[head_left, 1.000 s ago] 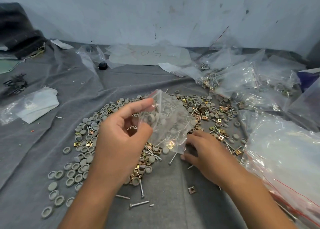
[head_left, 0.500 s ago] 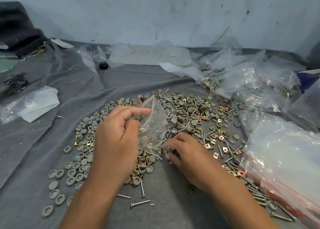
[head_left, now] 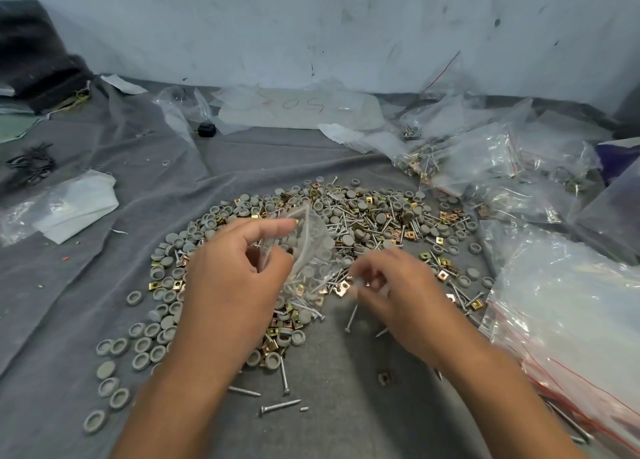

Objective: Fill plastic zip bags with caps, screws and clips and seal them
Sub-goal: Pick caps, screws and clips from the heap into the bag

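Over the heap of parts on the grey cloth, the left hand (head_left: 228,285) pinches a small clear zip bag (head_left: 308,250) by its mouth edge, thumb and forefinger closed on the film. The bag hangs low, its mouth up and turned toward the right, its long axis running down to a belly resting among the screws (head_left: 367,223). It looks limp, slick and light, though the caps and screws inside would weigh the bottom (sharp tips could prick the film), so the rim seems the place to hold. The right hand (head_left: 391,295) is blurred beside the bag; its grip looks curled, perhaps round a gold clip (head_left: 343,287), but I cannot tell.
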The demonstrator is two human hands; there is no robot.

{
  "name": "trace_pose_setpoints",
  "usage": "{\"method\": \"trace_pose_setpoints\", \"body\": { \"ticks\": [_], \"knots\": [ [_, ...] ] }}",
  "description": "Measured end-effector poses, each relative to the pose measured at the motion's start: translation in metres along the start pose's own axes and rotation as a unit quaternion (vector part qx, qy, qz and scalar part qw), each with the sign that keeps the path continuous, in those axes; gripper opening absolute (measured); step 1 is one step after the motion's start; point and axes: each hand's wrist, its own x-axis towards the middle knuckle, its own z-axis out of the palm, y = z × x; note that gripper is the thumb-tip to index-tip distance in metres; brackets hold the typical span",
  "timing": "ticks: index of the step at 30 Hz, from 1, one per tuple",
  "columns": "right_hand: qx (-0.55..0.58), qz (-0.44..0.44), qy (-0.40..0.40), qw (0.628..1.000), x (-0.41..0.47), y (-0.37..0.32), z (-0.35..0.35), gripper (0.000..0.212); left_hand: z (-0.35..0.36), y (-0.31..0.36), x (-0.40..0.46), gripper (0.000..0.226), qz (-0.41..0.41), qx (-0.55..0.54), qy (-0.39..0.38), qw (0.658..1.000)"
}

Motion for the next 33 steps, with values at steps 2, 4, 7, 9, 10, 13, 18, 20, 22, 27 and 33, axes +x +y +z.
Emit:
{"method": "trace_pose_setpoints", "body": {
  "ticks": [2, 4, 7, 9, 10, 13, 18, 20, 22, 27, 33],
  "knots": [
    [0.06, -0.058, 0.123, 0.989, 0.001, -0.012, -0.01, 0.014, 0.001, 0.0, 0.0, 0.03, 0.008, 0.005, -0.005, 1.0],
    [0.095, -0.136, 0.19, 0.968, 0.002, -0.029, -0.014, 0.019, 0.004, 0.003, -0.002, 0.027, 0.023, 0.005, -0.018, 1.0],
    [0.091, -0.197, 0.207, 0.954, 0.002, -0.046, -0.011, 0.018, 0.008, 0.009, -0.004, 0.023, 0.06, 0.008, -0.056, 0.997],
    [0.059, -0.2, 0.209, 0.955, 0.002, -0.046, -0.009, 0.014, 0.008, 0.01, -0.004, 0.024, 0.07, 0.018, -0.077, 0.994],
    [0.041, -0.201, 0.209, 0.956, 0.002, -0.045, -0.008, 0.013, 0.008, 0.009, -0.004, 0.027, 0.067, 0.019, -0.084, 0.994],
    [-0.001, -0.205, 0.213, 0.955, 0.0, -0.039, -0.009, 0.014, 0.008, 0.007, -0.004, 0.034, 0.046, 0.007, -0.102, 0.994],
    [0.026, -0.152, 0.188, 0.97, -0.008, -0.035, -0.01, 0.025, 0.009, 0.007, -0.004, 0.033, -0.007, -0.066, -0.097, 0.993],
    [0.047, -0.134, 0.152, 0.978, -0.011, -0.035, -0.008, 0.027, 0.01, 0.005, -0.004, 0.035, -0.03, -0.085, -0.094, 0.992],
    [0.041, -0.143, 0.128, 0.981, -0.012, -0.035, -0.006, 0.027, 0.01, 0.006, -0.004, 0.037, -0.034, -0.084, -0.097, 0.991],
    [0.001, -0.185, 0.15, 0.971, -0.01, -0.035, -0.007, 0.008, 0.01, 0.008, -0.004, 0.035, -0.006, -0.06, -0.099, 0.993],
    [-0.031, -0.25, 0.188, 0.949, -0.014, -0.04, -0.012, 0.021, 0.006, 0.007, -0.005, 0.036, 0.051, 0.023, -0.056, 0.997]
  ]
}}
